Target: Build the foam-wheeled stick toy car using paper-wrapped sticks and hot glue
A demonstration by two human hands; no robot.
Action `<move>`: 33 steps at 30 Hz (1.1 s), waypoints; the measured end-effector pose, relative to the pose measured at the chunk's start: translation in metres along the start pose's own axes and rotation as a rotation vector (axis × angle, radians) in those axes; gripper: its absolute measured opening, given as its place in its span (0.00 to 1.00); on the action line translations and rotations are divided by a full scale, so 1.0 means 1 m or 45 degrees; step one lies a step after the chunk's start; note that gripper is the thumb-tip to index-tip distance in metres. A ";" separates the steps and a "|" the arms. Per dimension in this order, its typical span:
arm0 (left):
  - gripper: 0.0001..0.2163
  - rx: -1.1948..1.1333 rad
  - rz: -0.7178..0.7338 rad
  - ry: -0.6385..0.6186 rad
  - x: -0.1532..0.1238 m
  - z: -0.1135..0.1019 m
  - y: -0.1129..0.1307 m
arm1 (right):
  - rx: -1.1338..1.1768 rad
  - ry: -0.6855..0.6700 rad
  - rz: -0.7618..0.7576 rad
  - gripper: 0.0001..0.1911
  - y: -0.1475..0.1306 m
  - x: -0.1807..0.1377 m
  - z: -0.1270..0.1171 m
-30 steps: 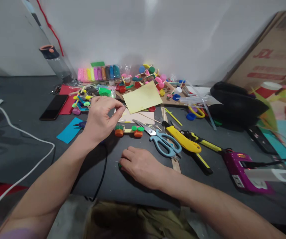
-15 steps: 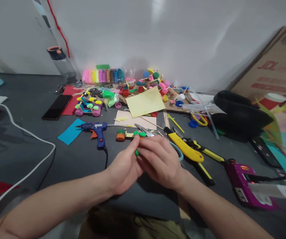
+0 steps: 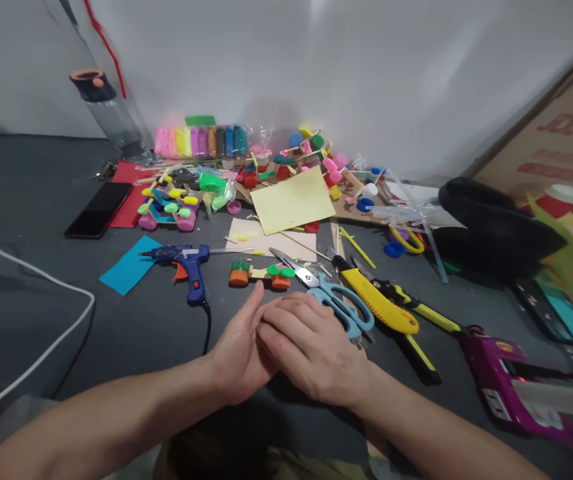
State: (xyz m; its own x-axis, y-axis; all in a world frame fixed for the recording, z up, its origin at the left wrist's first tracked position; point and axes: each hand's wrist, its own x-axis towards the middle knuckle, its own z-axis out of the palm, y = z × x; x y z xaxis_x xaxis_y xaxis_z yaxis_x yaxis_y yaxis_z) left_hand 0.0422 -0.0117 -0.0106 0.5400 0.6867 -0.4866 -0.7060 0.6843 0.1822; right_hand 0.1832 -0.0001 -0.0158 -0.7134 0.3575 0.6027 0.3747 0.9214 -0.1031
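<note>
My left hand point(image 3: 239, 350) and my right hand point(image 3: 311, 347) meet low in the middle, above the dark table point(image 3: 41, 320). The right hand lies flat over the left palm with its fingers pressed onto it. Whatever is between the palms is hidden. Just beyond the fingertips lies a small stick model with orange and green wheels point(image 3: 259, 273). Blue-handled scissors point(image 3: 339, 303) touch the right hand's far side. A blue glue gun point(image 3: 186, 260) lies to the left of the model.
A yellow utility knife point(image 3: 379, 303) and a purple device point(image 3: 501, 367) lie to the right. Yellow paper point(image 3: 294, 200), clay strips point(image 3: 201, 141), several small models, a phone point(image 3: 99, 210) and a bottle point(image 3: 104, 107) fill the back. A white cable point(image 3: 31, 267) crosses the left.
My left hand left the yellow paper and my right hand left the table; they met with a small green piece between the fingers. Now the palms are pressed flat and the piece is hidden.
</note>
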 end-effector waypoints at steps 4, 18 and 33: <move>0.31 -0.056 0.054 0.015 -0.001 0.001 0.004 | -0.095 0.035 0.071 0.12 0.002 -0.002 -0.001; 0.31 -0.186 0.006 0.134 0.000 0.003 0.006 | -0.189 -0.048 0.040 0.13 0.008 -0.004 -0.005; 0.06 0.241 0.271 -0.049 0.004 -0.010 -0.002 | -0.008 0.134 0.308 0.08 0.022 -0.011 -0.005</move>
State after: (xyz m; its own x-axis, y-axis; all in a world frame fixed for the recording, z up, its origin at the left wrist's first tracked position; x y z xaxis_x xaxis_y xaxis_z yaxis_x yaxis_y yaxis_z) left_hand 0.0416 -0.0129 -0.0219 0.4084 0.8262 -0.3880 -0.7094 0.5548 0.4347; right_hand 0.2019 0.0151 -0.0208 -0.5375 0.5490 0.6400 0.5306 0.8101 -0.2493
